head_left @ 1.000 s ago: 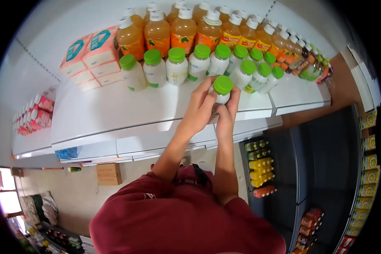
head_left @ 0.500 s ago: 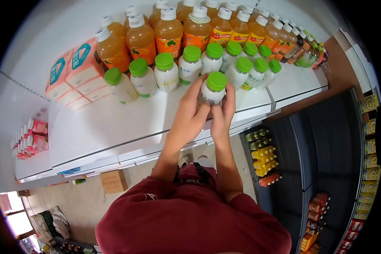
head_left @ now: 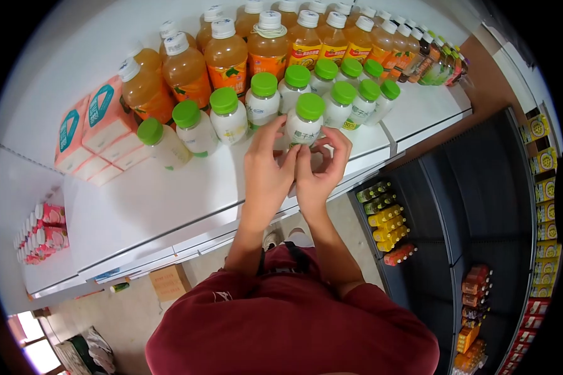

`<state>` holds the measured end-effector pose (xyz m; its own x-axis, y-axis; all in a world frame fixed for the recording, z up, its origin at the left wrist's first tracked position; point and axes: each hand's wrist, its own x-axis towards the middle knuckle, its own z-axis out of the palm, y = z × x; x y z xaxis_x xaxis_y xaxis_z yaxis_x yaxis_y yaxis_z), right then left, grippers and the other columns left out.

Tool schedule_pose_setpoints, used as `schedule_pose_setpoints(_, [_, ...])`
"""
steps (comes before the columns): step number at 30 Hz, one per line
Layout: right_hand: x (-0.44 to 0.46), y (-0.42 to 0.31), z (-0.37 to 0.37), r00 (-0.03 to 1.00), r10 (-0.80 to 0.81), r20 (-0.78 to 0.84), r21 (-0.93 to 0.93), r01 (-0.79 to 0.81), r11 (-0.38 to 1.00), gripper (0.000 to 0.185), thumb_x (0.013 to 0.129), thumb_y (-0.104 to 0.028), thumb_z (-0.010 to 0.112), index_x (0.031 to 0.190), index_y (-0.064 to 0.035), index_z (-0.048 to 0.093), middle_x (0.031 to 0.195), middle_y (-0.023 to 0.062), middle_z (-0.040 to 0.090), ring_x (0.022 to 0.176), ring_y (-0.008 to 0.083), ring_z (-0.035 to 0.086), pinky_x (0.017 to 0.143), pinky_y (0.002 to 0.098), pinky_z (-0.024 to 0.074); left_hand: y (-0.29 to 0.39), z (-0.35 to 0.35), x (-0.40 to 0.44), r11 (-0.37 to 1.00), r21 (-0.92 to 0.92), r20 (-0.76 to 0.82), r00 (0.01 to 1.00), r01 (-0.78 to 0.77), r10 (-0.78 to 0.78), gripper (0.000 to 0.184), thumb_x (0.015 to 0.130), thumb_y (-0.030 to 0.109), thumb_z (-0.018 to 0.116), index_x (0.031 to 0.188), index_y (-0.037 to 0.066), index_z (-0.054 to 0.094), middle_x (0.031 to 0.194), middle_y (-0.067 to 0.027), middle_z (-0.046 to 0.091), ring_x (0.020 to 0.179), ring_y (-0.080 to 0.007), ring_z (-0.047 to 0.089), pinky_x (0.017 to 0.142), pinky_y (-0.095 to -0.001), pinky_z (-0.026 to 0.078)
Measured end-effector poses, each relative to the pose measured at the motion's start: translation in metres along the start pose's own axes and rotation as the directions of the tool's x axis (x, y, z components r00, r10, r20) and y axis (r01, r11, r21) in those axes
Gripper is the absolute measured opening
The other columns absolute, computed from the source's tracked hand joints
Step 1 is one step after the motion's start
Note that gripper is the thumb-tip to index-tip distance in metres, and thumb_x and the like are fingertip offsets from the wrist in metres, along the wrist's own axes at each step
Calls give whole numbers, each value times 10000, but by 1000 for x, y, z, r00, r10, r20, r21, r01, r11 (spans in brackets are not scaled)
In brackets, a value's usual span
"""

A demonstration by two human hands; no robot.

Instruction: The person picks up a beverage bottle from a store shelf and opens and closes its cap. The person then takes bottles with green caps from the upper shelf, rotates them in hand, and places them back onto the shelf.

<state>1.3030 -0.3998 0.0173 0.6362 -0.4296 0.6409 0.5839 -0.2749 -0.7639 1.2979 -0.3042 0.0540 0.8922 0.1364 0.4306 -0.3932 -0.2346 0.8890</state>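
Observation:
A small white bottle with a green cap (head_left: 305, 124) is upright at the shelf's front edge, its green-lettered label facing me. My left hand (head_left: 268, 169) is curved around its left side, with the thumb at the lower front. On the other side, my right hand (head_left: 323, 167) has bent fingers at the bottle's right edge and its thumb low on the front. Both hands are closed lightly on this bottle; its base is hidden behind the thumbs. Just behind, matching green-capped bottles (head_left: 263, 100) stand in a row on the white shelf (head_left: 162, 206).
Orange drink bottles (head_left: 226, 59) line the back of the shelf. Pink tissue packs (head_left: 106, 128) are stacked on the left, with pink bottles (head_left: 50, 228) farther off. A dark rack (head_left: 419, 219) holds drinks at right. A cardboard box (head_left: 169, 282) lies on the floor.
The bottle's label has turned to face me. My right hand's fingers have loosened and shifted along its side. The view has shifted slightly, moving the shelf goods left in frame.

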Motion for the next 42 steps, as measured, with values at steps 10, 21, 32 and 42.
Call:
schedule_pose_setpoints(10, [2,-11,-3,995,76,62,83,-81,993,406,859,99,580,1246,-24,573,1292,131,496,1005,186,573,760,273,564,2,3,-4,987,-104,31,992,122,-120,475,895,-90,680,1347,-5,562,1057,-130,690,977,-238,746,805,-343,625])
schedule_pose_setpoints(21, [-1,-4,-1,998,54,29,83,-56,995,342,868,101,593,1194,1,576,1292,172,500,1060,221,589,748,292,591,-2,-1,-10,984,-147,62,994,101,-92,457,941,-67,619,1389,-20,539,1139,-126,679,1020,-236,735,827,-327,606])
schedule_pose_setpoints(32, [-44,17,-100,985,-136,-108,-119,123,985,170,982,-16,561,1151,6,556,1265,181,512,1063,249,620,853,372,583,8,0,-32,980,-198,20,1000,14,-10,373,942,-8,616,1314,-15,592,1253,-151,674,1127,-241,668,896,-332,554])
schedule_pose_setpoints(42, [-198,-36,-317,885,134,-447,-573,-398,716,208,883,112,577,1063,13,611,1173,161,594,971,229,637,774,299,557,62,36,-25,253,-966,-39,998,-50,49,515,976,403,547,1212,-52,589,1216,-279,629,1082,-399,623,900,-505,540])
